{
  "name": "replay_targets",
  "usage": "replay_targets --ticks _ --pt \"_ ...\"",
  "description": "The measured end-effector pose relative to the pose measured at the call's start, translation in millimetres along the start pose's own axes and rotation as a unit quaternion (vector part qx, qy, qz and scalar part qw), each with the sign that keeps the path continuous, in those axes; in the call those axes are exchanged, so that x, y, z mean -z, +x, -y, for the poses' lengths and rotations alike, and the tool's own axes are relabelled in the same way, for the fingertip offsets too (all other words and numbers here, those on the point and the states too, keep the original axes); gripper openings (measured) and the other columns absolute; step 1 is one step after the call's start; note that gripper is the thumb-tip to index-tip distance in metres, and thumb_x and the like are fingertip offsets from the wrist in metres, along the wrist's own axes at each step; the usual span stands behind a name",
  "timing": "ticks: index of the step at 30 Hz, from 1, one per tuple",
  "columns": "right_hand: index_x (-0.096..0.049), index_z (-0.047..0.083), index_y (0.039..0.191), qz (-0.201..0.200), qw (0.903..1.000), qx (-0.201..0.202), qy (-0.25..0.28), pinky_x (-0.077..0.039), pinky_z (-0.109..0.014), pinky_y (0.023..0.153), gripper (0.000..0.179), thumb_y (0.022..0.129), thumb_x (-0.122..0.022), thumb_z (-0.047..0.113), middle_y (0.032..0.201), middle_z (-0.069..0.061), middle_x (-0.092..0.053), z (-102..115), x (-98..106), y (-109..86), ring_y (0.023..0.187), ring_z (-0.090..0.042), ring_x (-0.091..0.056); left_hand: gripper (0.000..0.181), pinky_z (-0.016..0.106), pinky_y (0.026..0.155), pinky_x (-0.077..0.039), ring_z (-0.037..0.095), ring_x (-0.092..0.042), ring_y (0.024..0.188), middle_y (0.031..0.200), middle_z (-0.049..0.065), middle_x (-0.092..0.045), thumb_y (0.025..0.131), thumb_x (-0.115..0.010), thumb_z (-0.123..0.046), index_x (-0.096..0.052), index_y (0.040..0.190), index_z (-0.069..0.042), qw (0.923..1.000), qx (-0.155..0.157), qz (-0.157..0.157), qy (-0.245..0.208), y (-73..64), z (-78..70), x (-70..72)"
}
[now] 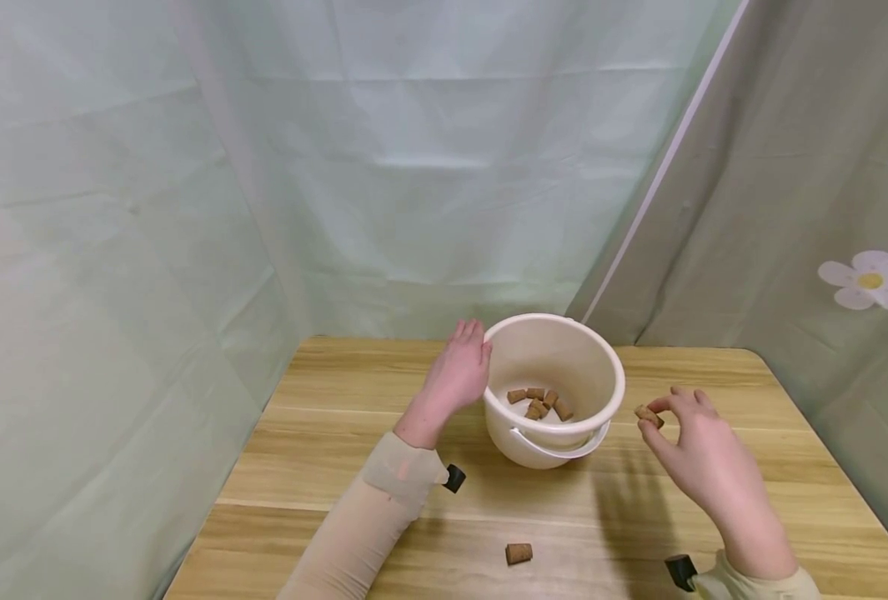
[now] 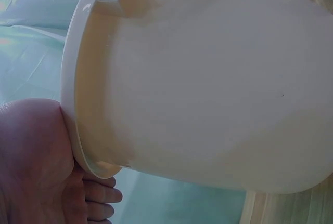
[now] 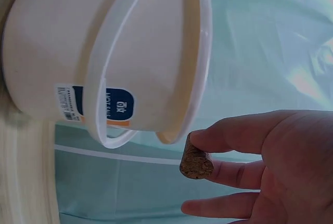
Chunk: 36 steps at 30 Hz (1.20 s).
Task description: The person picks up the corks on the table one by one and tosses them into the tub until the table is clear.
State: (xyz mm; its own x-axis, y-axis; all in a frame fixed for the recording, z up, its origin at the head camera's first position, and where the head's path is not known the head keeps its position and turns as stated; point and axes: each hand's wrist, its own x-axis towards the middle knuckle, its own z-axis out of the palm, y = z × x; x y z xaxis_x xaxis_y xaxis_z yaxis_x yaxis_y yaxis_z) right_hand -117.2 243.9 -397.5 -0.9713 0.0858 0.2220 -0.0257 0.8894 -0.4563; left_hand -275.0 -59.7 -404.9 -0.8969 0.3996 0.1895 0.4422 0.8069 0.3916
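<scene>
A white bucket (image 1: 519,437) with a handle stands upright, several corks (image 1: 562,410) lying on its bottom. My left hand (image 1: 459,371) holds the bucket's left rim, its thumb side against the edge. In the left wrist view, the fingers (image 2: 103,195) show beyond the rim, beside the outer wall. Right of the bucket, my right hand (image 1: 702,446) pinches a cork (image 1: 649,416) between thumb and fingers. That cork (image 3: 196,162) is just outside the rim in the right wrist view. Another cork (image 1: 519,553) lies on the table in front of the bucket.
The wooden table (image 1: 323,467) runs back to a pale green curtain (image 1: 428,167). A grey curtain with printed flowers (image 1: 870,281) hangs at the right. The bucket's white handle (image 1: 567,454) hangs down at its front. A label (image 3: 119,103) shows on the bucket wall.
</scene>
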Motion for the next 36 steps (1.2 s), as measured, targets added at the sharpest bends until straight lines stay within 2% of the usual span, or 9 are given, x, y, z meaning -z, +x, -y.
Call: replay_targets --ticks 5,11,16,26,36 --pt "-0.074 0.012 0.114 -0.015 0.9999 0.001 0.003 -0.039 -0.089 0.093 0.026 0.105 -0.066 0.035 0.150 -0.039 -0.051 2.8 3.9 1.3 0.141 -0.068 -0.037 0.056 0.044 0.132 -0.012 0.039 -0.020 0.161 0.170 0.027 -0.030 0.118 -0.034 -0.025 -0.033 0.161 0.011 1.0000 0.004 0.003 -0.002 -0.1 0.3 -0.1" --pt "-0.074 0.013 0.113 -0.031 0.9995 0.000 0.000 -0.040 -0.089 0.092 0.022 0.104 -0.067 0.032 0.150 -0.037 -0.053 7.3 6.0 1.5 0.141 -0.066 -0.040 0.056 0.044 0.132 -0.014 0.040 -0.021 0.161 0.168 0.029 -0.032 0.118 -0.034 -0.024 -0.034 0.161 0.012 1.0000 0.000 0.001 -0.002 -0.3 0.2 -0.2" --pt "-0.074 0.010 0.117 -0.040 0.9992 -0.002 0.004 -0.040 -0.088 0.092 0.028 0.105 -0.066 0.034 0.149 -0.038 -0.053 7.5 7.0 3.2 0.141 -0.066 -0.040 0.056 0.043 0.132 -0.013 0.039 -0.020 0.161 0.169 0.027 -0.031 0.118 -0.033 -0.025 -0.032 0.162 0.011 1.0000 0.001 0.002 -0.004 -0.3 0.4 -0.5" --pt "-0.073 0.011 0.123 -0.040 0.9991 -0.011 0.006 -0.041 -0.088 0.093 0.032 0.106 -0.064 0.037 0.153 -0.034 -0.052 18.6 10.8 4.9 0.146 -0.060 -0.039 0.056 0.043 0.131 -0.012 0.039 -0.019 0.161 0.170 0.027 -0.030 0.119 -0.032 -0.025 -0.032 0.162 0.011 1.0000 0.000 0.004 0.004 0.2 1.1 -1.3" --pt "-0.075 0.011 0.121 -0.053 0.9982 0.017 0.020 -0.039 -0.085 0.101 0.032 0.105 -0.067 0.038 0.152 -0.035 -0.053 33.5 6.6 9.0 0.145 -0.061 -0.040 0.057 0.043 0.132 -0.013 0.039 -0.020 0.161 0.169 0.027 -0.032 0.119 -0.031 -0.026 -0.033 0.162 0.011 1.0000 0.003 0.004 -0.002 -0.3 1.3 -1.2"
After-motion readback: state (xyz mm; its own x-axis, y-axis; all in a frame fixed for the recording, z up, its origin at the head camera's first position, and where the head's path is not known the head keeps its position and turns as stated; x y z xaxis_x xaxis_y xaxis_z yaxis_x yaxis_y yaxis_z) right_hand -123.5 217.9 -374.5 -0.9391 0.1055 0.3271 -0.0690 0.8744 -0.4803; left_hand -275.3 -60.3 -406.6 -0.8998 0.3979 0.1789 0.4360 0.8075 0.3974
